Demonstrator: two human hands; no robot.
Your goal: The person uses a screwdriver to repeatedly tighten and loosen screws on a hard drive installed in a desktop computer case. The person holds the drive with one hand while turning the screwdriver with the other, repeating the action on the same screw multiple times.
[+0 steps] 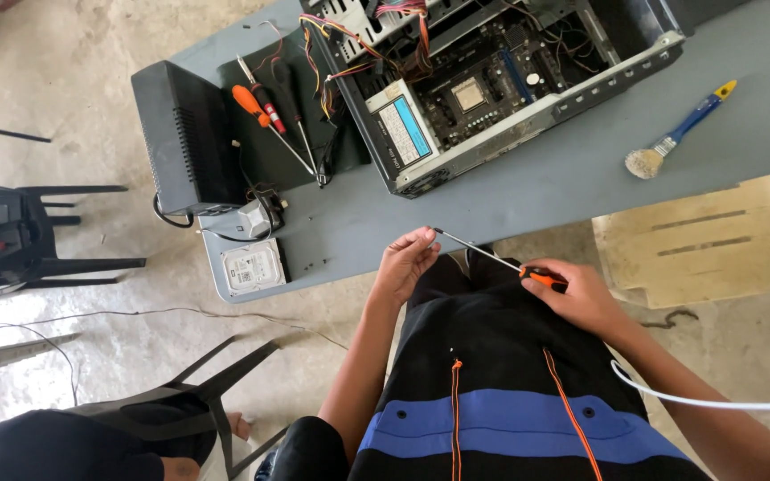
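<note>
Right hand [581,298] around screwdriver [492,256] handle, left hand [405,263] fingertips at its tip

A grey worktop [536,191] carries an open computer case [501,89] at twelve o'clock and a blue-handled brush [677,132] at two. At nine lie a black box [184,134], screwdrivers [269,111] on a dark panel, and a hard drive [251,267].

computer case [528,98] on table [572,178] | hard drive [251,267] left | brush [675,134] right
</note>
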